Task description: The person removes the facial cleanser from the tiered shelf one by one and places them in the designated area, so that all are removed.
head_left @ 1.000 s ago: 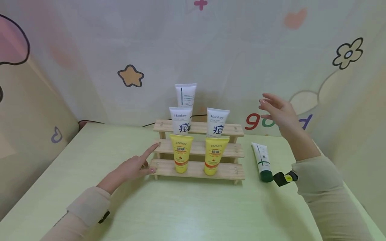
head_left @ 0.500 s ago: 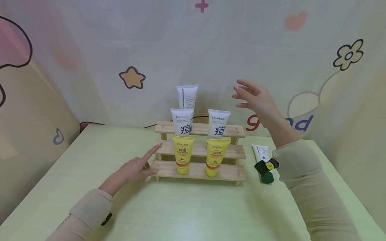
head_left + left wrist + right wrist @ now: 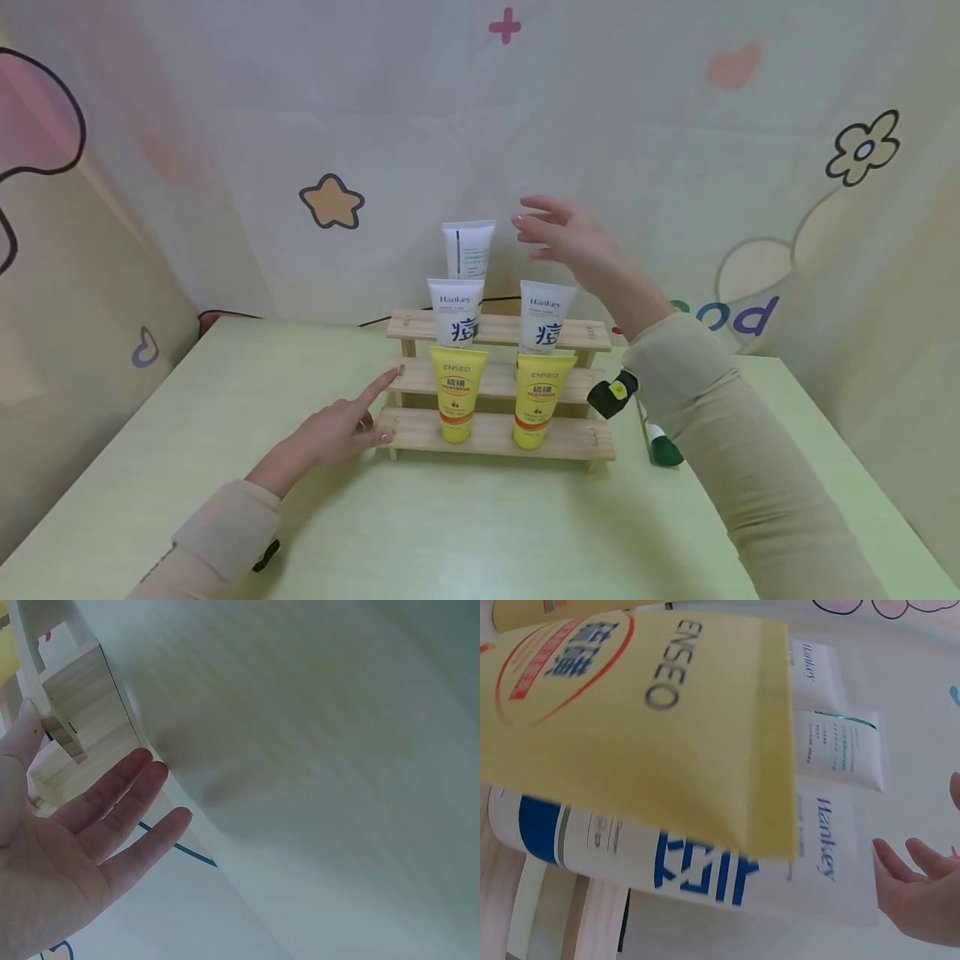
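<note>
A three-step wooden display rack (image 3: 495,432) holds several squeeze tubes. Two yellow ENSEO tubes (image 3: 457,398) stand on the bottom step, and two white Hankey tubes (image 3: 542,315) rise behind them. At the back left of the top step is a white tube with green print (image 3: 468,250). My left hand (image 3: 326,429) touches the rack's left end, index finger straight at the middle step and thumb at the bottom one. Empty, with fingers loosely bent, my right hand (image 3: 573,242) hovers above the right Hankey tube, to the right of the back tube.
A white tube with a green cap (image 3: 665,450) lies on the light green table (image 3: 465,533) right of the rack, partly hidden by my right sleeve. A patterned cloth backdrop (image 3: 405,125) closes off the back and sides.
My right hand has swept left from beyond the rack's right side to above its top step, its forearm now covering part of the lying tube. The left hand stays at the rack.
</note>
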Demonstrator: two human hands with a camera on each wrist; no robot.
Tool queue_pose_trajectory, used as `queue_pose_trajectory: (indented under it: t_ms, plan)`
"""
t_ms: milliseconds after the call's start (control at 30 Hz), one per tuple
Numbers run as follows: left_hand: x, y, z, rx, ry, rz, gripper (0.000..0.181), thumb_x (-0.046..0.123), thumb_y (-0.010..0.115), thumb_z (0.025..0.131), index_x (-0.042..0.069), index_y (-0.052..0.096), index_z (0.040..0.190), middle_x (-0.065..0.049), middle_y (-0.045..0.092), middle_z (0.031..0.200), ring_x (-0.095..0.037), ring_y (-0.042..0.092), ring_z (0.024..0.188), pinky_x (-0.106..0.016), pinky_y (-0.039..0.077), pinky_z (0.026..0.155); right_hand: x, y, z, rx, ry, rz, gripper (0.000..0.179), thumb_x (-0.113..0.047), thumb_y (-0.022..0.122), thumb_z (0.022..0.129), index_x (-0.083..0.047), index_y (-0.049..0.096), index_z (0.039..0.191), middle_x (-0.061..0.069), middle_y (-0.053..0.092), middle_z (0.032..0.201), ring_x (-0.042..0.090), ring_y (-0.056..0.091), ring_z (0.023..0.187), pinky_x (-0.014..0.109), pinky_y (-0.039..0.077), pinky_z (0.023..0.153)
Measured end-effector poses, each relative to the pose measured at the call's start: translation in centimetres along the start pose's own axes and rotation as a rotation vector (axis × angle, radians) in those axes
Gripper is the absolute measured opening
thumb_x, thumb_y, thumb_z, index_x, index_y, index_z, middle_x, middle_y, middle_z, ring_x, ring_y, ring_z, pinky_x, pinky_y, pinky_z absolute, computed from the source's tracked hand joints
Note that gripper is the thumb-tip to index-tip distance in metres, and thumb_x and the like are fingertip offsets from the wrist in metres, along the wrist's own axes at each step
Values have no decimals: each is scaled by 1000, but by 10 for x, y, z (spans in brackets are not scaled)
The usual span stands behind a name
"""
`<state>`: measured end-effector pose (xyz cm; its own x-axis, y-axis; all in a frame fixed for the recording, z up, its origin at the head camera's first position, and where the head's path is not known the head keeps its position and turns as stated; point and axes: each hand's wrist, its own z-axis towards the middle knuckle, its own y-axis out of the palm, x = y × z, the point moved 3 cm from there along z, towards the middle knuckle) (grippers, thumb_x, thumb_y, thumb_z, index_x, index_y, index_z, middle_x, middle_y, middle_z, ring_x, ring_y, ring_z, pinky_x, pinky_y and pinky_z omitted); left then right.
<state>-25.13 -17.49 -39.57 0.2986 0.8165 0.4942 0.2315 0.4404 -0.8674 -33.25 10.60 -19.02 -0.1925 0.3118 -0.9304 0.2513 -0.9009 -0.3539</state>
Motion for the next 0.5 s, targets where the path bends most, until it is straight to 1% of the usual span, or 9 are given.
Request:
queue_pose_trajectory:
  t_ms: [133, 267, 500]
  plan:
    - [-1, 0, -1, 7, 22, 5, 84, 36, 63, 85, 29, 6, 147, -8, 63, 87, -16, 58, 74, -35, 46, 66, 0, 13, 11, -28, 39, 32, 59, -24, 61, 88, -14, 35, 140, 6, 44, 134, 21, 48, 116, 35, 41, 92]
    - [0, 0, -2, 5, 47, -7, 83, 35, 63, 85, 27, 7, 147, -8, 63, 85, -16, 58, 73, -35, 46, 65, 0, 23, 19, -57, 92, 26, 55, -21, 62, 88, -11, 39, 137, 7, 46, 132, 21, 48, 115, 34, 42, 91]
    - [1, 0, 0, -5, 23, -5, 84, 35, 63, 85, 28, 6, 147, -8, 63, 87, -15, 57, 73, -34, 46, 65, 1, 38, 24, -92, 125, -26, 41, -21, 62, 88, -12, 51, 126, 2, 54, 119, 17, 51, 107, 33, 41, 91]
